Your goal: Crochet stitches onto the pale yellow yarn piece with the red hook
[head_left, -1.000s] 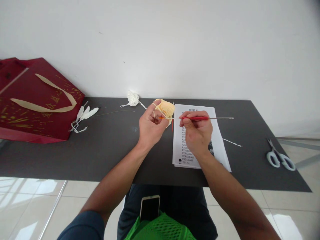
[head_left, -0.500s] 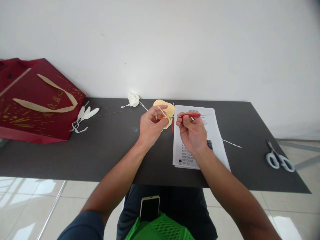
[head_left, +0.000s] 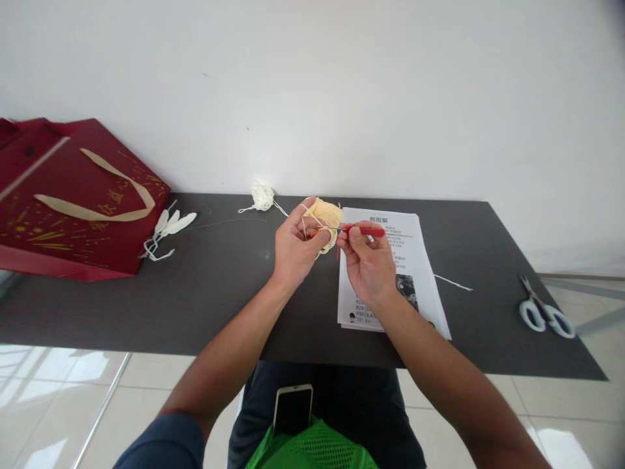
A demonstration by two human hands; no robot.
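Note:
My left hand (head_left: 294,246) is raised over the dark table (head_left: 209,286) with pale yellow yarn looped over its fingers, pinching the strand. Just behind it lies the pale yellow yarn ball (head_left: 326,213). My right hand (head_left: 367,264) grips a red-handled crochet hook (head_left: 364,230), its tip pointing left into the yarn by my left fingers. Both hands almost touch above the left edge of a printed pattern sheet (head_left: 407,260).
A dark red gift bag (head_left: 73,202) lies at the far left, with white feather-like pieces (head_left: 168,227) beside it. A small white yarn bundle (head_left: 261,194) sits by the wall. Scissors (head_left: 544,312) lie at the right end. A phone (head_left: 291,405) rests on my lap.
My right hand has slid left with the crochet hook, so the hook's tip now reaches the yarn at my left fingers. The left hand stayed in place.

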